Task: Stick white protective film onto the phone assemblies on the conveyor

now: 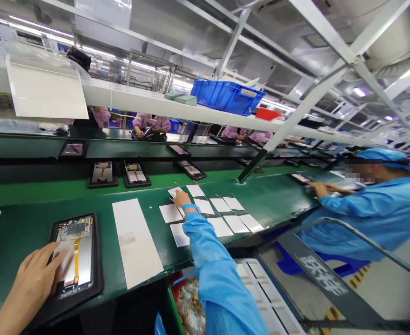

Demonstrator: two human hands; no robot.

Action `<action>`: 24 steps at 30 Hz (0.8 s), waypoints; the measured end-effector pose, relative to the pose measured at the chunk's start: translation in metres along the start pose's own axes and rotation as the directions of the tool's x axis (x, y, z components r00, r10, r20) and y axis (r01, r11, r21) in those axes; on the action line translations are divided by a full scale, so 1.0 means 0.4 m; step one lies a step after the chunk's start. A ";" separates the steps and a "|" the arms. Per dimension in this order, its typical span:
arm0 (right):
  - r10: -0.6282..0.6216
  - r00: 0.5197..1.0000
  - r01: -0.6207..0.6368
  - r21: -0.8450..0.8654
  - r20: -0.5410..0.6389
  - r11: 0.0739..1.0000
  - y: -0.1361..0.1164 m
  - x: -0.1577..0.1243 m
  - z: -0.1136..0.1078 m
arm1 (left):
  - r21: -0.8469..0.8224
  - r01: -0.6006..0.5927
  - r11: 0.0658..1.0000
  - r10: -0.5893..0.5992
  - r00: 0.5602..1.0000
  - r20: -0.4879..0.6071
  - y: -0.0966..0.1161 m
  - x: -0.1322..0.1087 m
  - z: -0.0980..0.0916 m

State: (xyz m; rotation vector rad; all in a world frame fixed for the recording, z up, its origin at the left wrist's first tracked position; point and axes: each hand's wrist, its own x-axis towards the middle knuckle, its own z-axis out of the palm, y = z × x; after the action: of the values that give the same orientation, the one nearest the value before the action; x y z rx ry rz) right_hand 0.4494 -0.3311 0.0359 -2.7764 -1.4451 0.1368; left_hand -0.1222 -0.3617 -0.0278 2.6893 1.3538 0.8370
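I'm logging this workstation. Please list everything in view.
Bench: one, green, centre.
Near tablet: one, black and silver, bench left.
Far tablets: several, dark, beyond the bench.
Cards: about ten, white, bench middle.
Long sheet: one, white, between near tablet and cards.
Shelf: one, white, above bench.
Bin: one, blue, on shelf.
Red item: one, red, right of bin.
Hanging sheet: one, white, upper left.
Crate: one, green, below bench.
Panels: count unclear, white, lower middle.
Trolley: one, grey, lower right.
Co-worker: at least one, blue, right.
Others: several, pink clothing, across.
Left hand: one, bare, on near tablet.
Right hand: one, blue-sleeved, at cards.
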 end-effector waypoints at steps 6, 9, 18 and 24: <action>-0.017 1.000 0.016 0.080 0.008 0.997 -0.024 0.053 0.009 | -0.002 -0.141 0.990 0.140 0.989 -0.053 0.026 -0.041 -0.020; 0.031 0.996 -0.015 0.171 -0.089 0.985 0.000 0.039 -0.020 | -0.095 -0.133 0.987 0.129 0.991 -0.042 0.053 -0.026 -0.030; 0.005 0.960 0.183 0.641 -0.280 0.745 -0.033 -0.247 -0.081 | -0.716 0.298 0.632 -0.210 0.954 0.212 0.265 0.094 -0.062; -0.453 0.891 -0.004 0.997 -0.033 -0.082 -0.337 -0.680 0.054 | -0.834 0.529 -0.160 -0.237 0.799 0.552 0.366 0.085 -0.105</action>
State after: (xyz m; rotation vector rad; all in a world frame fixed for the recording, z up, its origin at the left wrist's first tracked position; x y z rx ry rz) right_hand 0.1823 -0.4770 0.0409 -1.1609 -0.9947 1.1725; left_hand -0.0172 -0.4368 0.0596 0.9737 0.7615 0.8416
